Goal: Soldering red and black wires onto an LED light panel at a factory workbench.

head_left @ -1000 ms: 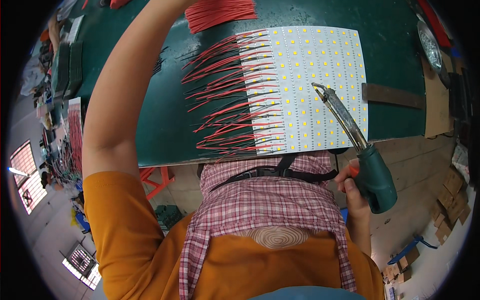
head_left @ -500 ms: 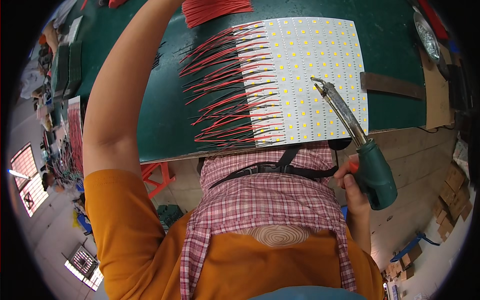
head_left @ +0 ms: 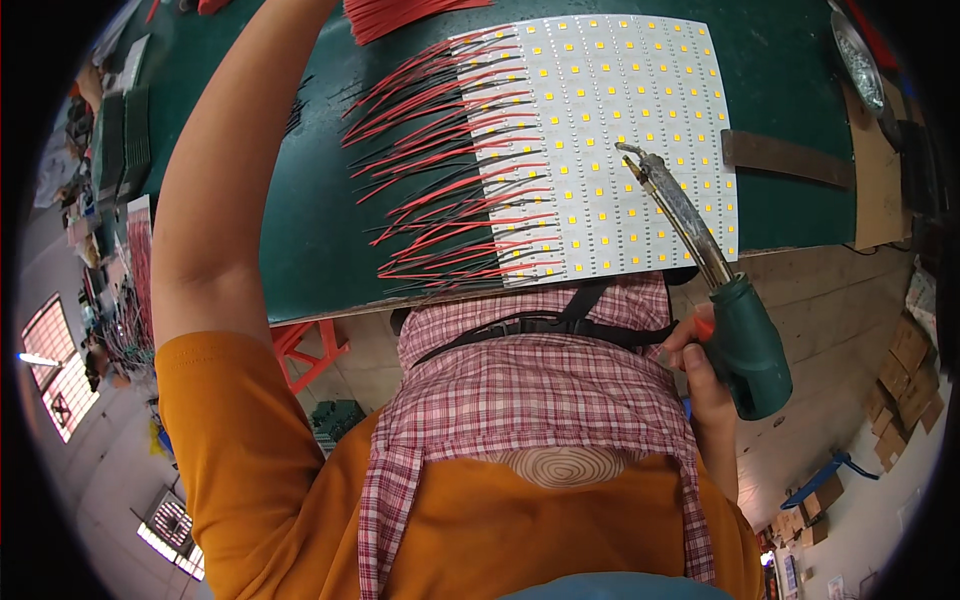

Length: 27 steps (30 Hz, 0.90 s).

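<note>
My right hand is closed round the green handle of a soldering gun, below the table's near edge. Its long metal barrel slants up and left, and the bent tip shows in front of a white LED circuit board; whether it touches the board I cannot tell. The board carries rows of small yellow LEDs. Red and black wires run along its left side, their loose ends fanned out to the left. My left arm stretches across the table to the top edge near a bundle of red wires; the hand itself is out of the picture.
A brown metal strip lies at the board's right edge on the green table. Farther right stands a round metal dish. Stacked dark strips and wired boards lie at the left. Cardboard boxes sit on the floor at right.
The board and wires appear slightly higher and farther left, as does most of the scene. My left arm has reached a little farther out. The soldering gun stays in my right hand, almost unmoved.
</note>
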{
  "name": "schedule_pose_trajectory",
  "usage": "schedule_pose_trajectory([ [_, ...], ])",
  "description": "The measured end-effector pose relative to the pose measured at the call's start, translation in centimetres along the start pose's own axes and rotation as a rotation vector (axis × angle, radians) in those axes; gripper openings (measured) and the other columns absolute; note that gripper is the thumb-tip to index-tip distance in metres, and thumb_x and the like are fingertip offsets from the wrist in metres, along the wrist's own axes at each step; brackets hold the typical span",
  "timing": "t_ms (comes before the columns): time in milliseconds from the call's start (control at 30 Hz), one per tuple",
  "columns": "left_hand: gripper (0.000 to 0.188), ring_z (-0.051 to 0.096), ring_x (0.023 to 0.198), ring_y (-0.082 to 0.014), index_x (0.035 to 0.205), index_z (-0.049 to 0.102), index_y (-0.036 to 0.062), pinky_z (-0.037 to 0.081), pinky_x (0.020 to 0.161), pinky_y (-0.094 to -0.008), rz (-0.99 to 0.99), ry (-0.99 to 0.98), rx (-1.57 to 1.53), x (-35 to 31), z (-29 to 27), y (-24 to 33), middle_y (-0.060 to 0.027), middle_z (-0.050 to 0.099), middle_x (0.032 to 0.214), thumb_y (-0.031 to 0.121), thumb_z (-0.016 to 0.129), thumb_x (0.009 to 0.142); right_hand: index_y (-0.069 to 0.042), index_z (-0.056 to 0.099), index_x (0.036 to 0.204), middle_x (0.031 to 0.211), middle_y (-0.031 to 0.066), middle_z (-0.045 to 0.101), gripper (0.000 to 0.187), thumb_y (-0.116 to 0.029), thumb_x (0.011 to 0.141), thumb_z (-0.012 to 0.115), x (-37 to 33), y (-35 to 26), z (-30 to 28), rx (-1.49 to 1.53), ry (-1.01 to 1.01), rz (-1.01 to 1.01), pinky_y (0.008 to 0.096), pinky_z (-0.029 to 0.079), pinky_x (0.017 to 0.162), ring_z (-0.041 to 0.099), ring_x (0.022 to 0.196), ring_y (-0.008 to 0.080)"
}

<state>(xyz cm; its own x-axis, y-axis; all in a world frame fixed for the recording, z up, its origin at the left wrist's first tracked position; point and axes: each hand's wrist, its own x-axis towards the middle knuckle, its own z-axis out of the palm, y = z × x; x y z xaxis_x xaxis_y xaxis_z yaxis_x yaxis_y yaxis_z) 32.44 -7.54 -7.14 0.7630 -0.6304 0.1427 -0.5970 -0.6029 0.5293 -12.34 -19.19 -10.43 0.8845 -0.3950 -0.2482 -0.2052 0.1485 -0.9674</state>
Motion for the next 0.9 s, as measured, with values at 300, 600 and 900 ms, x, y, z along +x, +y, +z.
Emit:
schedule_pose_trajectory([
  [300,0.010,0.065,0.073,-0.0292,0.083,0.068,-0.0021,0.049,0.066,-0.0349,0.450,-0.092,0.609,-7.7,-6.2,6.7,-0.0183,0.065,0.078,0.006,0.064,0.079,0.002,0.059,0.100,0.077,0.0059,0.063,0.018,-0.004,0.083,0.061,0.5,0.0,-0.7,-0.018,0.032,-0.021,0.0252,0.044,0.060,0.053,0.064,0.0093],
  [600,0.008,0.062,0.074,-0.0158,0.072,0.071,0.0192,0.034,0.069,-0.0341,0.296,-1.110,1.674,-19.3,-5.8,2.8,0.0043,0.064,0.066,0.018,0.064,0.076,0.000,0.060,0.095,0.079,0.0060,0.064,0.012,-0.003,0.083,0.061,2.0,-0.4,-0.9,-0.015,-0.074,0.014,0.0244,0.044,0.060,0.055,0.065,0.0098],
  [900,0.009,0.058,0.075,-0.0179,0.078,0.070,0.0132,0.036,0.069,-0.0342,0.355,-1.102,1.498,-17.4,-6.2,2.1,0.0022,0.064,0.071,0.017,0.063,0.075,0.001,0.057,0.109,0.084,0.0094,0.066,0.027,-0.003,0.083,0.061,2.4,-0.7,0.2,-0.035,-0.090,-0.013,0.0264,0.049,0.066,0.060,0.072,0.0120],
])
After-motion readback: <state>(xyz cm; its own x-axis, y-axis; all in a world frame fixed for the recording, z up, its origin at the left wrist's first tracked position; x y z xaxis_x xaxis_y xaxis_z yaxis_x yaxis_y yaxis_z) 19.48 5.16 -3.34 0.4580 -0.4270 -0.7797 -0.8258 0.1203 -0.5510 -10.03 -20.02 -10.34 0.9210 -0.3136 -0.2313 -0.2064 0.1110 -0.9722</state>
